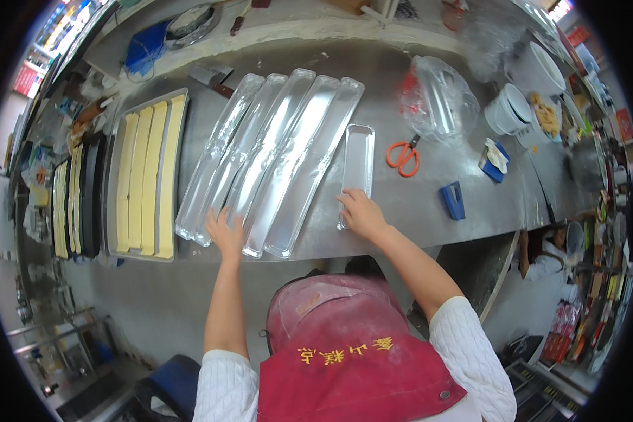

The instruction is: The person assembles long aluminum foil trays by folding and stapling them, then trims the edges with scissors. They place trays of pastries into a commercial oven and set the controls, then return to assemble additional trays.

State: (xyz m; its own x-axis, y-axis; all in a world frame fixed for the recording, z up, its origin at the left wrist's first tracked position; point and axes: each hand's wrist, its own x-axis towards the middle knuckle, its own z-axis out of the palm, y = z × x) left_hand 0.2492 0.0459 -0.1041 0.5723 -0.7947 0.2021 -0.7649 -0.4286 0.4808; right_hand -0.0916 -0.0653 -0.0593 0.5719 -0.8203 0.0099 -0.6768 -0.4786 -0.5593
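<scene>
Several long, narrow foil trays (pixel 290 153) lie side by side, slanting across the steel table. Over the near ends of the left ones is my left hand (pixel 225 232), fingers apart and nothing seen in them. My right hand (pixel 364 213) reaches over the near end of a shorter foil tray (pixel 359 153), just right of the long ones. Its fingers are bent at that tray's left edge; the hand covers part of the tray, so whether it grips is unclear. Left of the long trays stands a metal baking tray (pixel 182 121) holding several pale yellow strips (pixel 149 179).
Orange-handled scissors (pixel 403 158) lie right of the short tray, near a blue plastic object (pixel 452 200) and a clear plastic bag (pixel 443 103). White tubs (pixel 509 111) stand farther right. A cleaver (pixel 211 79) lies behind the long trays. Dark trays (pixel 92 195) stand at far left.
</scene>
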